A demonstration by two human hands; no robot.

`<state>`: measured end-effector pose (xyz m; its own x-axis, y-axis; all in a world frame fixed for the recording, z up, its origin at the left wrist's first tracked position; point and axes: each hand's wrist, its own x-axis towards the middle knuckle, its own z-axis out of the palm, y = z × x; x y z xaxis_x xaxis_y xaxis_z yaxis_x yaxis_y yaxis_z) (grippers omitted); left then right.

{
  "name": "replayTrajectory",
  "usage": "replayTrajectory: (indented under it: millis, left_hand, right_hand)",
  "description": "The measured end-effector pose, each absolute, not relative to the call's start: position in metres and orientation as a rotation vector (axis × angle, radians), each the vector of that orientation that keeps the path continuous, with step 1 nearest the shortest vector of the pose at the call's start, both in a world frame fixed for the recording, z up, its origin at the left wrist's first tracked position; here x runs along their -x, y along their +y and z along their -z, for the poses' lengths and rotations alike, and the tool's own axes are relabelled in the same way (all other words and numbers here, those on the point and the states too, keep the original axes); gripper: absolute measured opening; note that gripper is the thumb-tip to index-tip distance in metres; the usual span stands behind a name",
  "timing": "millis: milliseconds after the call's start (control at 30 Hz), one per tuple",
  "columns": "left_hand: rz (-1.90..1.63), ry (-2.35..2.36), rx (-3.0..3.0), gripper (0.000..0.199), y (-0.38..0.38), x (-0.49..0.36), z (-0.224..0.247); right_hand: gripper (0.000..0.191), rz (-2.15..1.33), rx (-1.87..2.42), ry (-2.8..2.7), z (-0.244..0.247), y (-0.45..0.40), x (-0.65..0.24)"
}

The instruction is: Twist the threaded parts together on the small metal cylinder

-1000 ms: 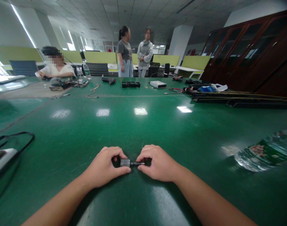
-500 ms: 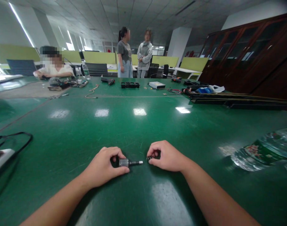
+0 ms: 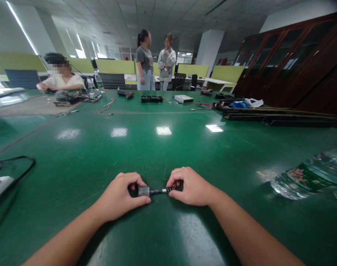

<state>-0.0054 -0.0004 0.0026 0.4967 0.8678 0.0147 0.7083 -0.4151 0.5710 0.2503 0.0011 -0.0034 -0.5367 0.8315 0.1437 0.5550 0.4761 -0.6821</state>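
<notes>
My left hand is closed around a grey metal cylinder with a thin shaft, gripping it between thumb and fingers. The shaft points right and ends in a bright silver tip. Opposite it, my right hand pinches a small dark spiral-ridged part, partly hidden by the fingers. The ridged part meets the silver tip; whether the tip is inside it I cannot tell. Both hands are low over the green table.
At the right lies a large clear water bottle. A white power strip with a black cable is at the left edge. Further back are a power drill, a black tray and a white box. A seated person and two standing people are beyond.
My right hand has moved left with the ridged part, closing the gap to the shaft's tip. My left hand has stayed nearly still.
</notes>
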Motion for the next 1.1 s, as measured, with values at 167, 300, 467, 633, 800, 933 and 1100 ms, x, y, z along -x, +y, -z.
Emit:
replayTrajectory:
  millis: [167,300,467,633,800,933,1100]
  left_hand:
    - [-0.425,1.289,-2.253,0.028,-0.001,0.005,-0.003]
    - [-0.426,1.296,-2.245,0.028,-0.001,0.005,-0.003]
    - [-0.420,1.314,-2.237,0.028,-0.001,0.005,-0.003]
    - [-0.415,1.309,-2.241,0.028,-0.001,0.005,-0.003]
    - [-0.416,1.321,-2.247,0.028,-0.001,0.004,-0.004]
    - [-0.427,1.287,-2.236,0.029,-0.002,0.006,-0.004]
    - [-0.465,1.230,-2.198,0.023,-0.002,0.008,-0.004]
  right_hand:
    - [0.011,-0.800,1.140,-2.264,0.002,0.001,-0.249]
    - [0.011,-0.772,1.118,-2.267,0.003,0.000,-0.246]
    - [0.026,-0.844,1.093,-2.180,0.008,-0.002,-0.239]
    - [0.030,-0.908,1.070,-2.122,0.009,-0.003,-0.235]
    - [0.023,-0.902,1.084,-2.109,0.008,-0.004,-0.229]
    - [0.020,-0.843,1.086,-2.145,0.009,-0.007,-0.224]
    - [0.018,-0.805,1.066,-2.184,0.008,-0.009,-0.222]
